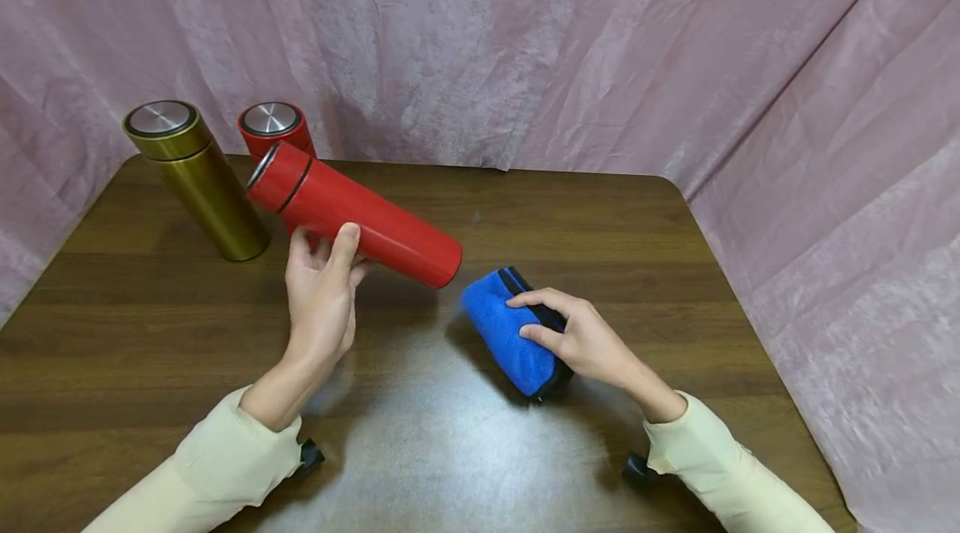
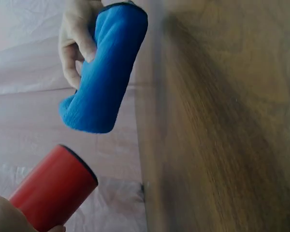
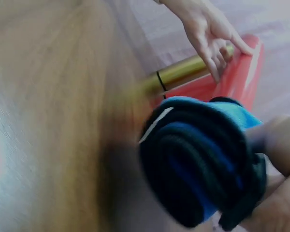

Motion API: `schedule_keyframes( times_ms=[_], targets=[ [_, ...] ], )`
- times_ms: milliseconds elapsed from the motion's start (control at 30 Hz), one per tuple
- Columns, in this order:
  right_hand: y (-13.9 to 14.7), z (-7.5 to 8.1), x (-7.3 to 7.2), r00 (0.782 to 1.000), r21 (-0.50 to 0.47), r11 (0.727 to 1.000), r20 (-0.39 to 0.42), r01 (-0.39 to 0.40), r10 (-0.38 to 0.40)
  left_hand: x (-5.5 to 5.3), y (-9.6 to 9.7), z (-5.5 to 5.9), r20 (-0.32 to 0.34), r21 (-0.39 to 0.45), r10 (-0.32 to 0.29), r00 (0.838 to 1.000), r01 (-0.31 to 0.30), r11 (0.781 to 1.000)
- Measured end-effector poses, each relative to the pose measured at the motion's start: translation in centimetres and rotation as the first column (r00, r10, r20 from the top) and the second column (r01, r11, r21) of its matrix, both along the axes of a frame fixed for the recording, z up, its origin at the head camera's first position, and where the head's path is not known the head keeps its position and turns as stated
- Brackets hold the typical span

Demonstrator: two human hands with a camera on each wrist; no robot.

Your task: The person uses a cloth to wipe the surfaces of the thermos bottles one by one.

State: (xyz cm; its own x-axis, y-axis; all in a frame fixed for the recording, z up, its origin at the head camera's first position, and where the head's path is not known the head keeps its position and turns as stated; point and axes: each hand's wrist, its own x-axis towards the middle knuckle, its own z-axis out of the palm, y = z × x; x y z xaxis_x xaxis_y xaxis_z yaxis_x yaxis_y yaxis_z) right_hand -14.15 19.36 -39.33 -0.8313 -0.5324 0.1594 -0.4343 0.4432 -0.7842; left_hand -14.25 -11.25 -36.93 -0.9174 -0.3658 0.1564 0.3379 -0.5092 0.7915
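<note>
My left hand (image 1: 322,296) grips a red thermos bottle (image 1: 375,225) around its middle, thumb on the near side. The bottle tilts, its capped end up to the left and its base low to the right, above the table. My right hand (image 1: 581,337) pinches a folded blue cloth (image 1: 506,333) with black edging from above. In the left wrist view the cloth (image 2: 108,72) hangs off the tabletop, apart from the base of the bottle (image 2: 55,188). The right wrist view shows the rolled, black-edged end of the cloth (image 3: 198,159).
A gold thermos bottle (image 1: 198,183) stands upright at the back left of the wooden table (image 1: 600,225). Beside it stands a second red thermos bottle (image 1: 273,121), partly hidden behind the held one. Pink curtains (image 1: 450,42) hang behind the table and along its right side.
</note>
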Motion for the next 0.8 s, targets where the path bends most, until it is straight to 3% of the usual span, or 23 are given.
schedule_keyframes(
  times_ms=[133, 200, 467, 800],
  targets=[
    [-0.4, -0.1, 0.8, 0.986, -0.196, 0.973, 0.138, 0.12, -0.094, 0.8, -0.4, 0.2, 0.007, 0.058, 0.036, 0.999, -0.036, 0.998],
    [-0.9, -0.2, 1.2, 0.981, -0.273, 0.951, 0.165, 0.148, -0.105, 1.1, -0.5, 0.3, 0.007, 0.072, 0.048, 0.999, -0.048, 0.996],
    [-4.2, -0.2, 1.9, 0.982, -0.414, 0.898, 0.168, 0.153, -0.09, 1.7, -0.2, 0.2, 0.001, 0.089, 0.05, 0.999, -0.05, 0.995],
    [-6.0, -0.2, 0.2, 0.979, -0.498, 0.844, 0.116, 0.201, -0.165, 2.3, 0.3, 0.3, 0.009, 0.081, -0.001, 1.0, 0.0, 0.997]
  ],
)
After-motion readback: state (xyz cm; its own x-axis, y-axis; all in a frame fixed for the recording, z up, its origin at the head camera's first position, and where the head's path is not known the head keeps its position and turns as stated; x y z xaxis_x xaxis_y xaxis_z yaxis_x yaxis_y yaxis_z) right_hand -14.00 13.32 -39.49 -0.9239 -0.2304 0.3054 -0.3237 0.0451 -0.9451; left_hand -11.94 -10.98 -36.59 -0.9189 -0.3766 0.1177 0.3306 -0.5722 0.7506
